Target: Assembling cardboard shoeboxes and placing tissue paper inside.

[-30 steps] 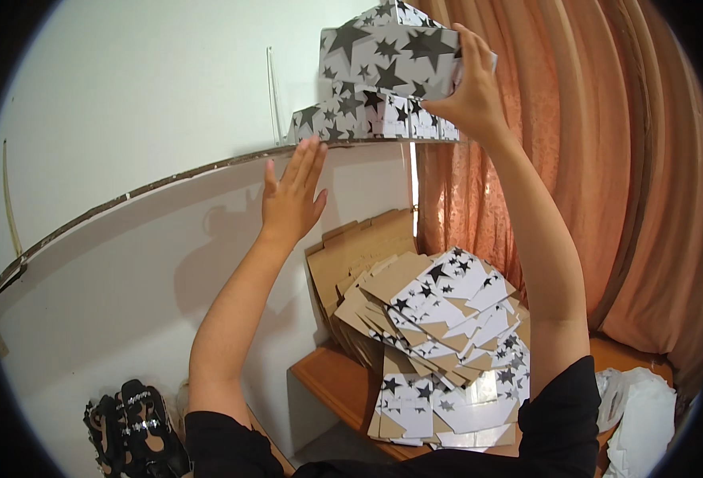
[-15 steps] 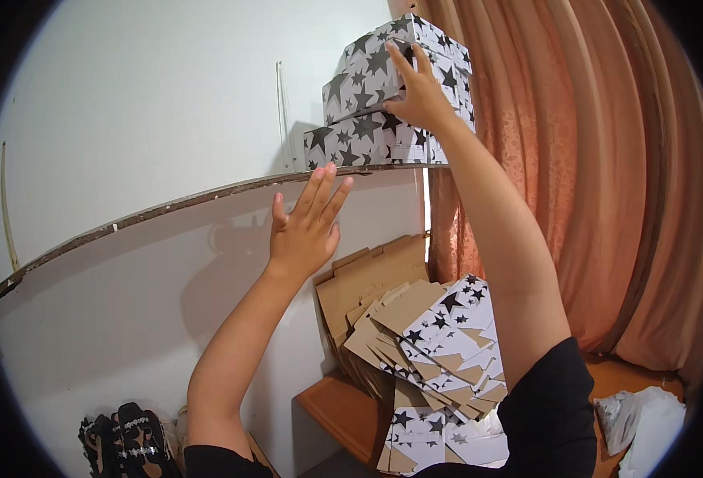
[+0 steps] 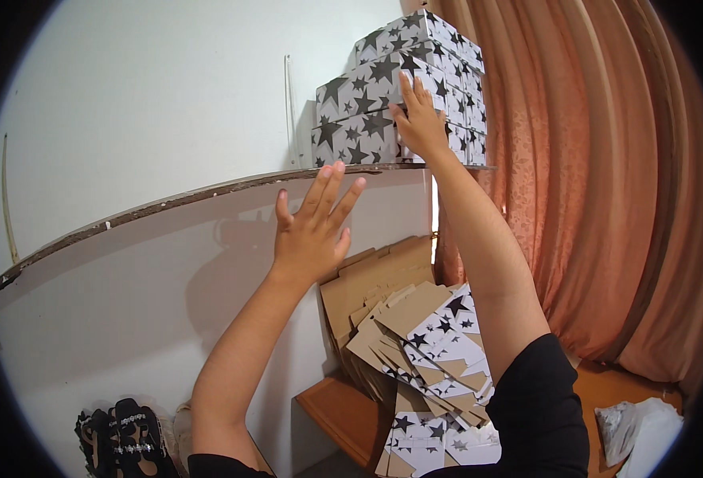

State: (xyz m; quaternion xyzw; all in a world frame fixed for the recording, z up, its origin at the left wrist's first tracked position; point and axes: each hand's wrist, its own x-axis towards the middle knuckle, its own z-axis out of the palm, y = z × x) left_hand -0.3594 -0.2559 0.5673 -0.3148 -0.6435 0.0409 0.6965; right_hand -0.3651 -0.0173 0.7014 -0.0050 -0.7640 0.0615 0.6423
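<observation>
Head cam: star-print boxes (image 3: 351, 97) stand stacked at R end of shelf (image 3: 208, 190), nr peach curtain (image 3: 582, 159). R hand (image 3: 423, 126) is up at their front, fingers extended, slightly apart; can't tell if they touch a box. L hand (image 3: 312, 239) is raised nr shelf edge w/ fingers spread wide. Below, flat star-print cardboard pcs (image 3: 445, 346) lie piled on wooden worktop (image 3: 337, 408), w/ white plastic bag (image 3: 646, 426) toward R side.
</observation>
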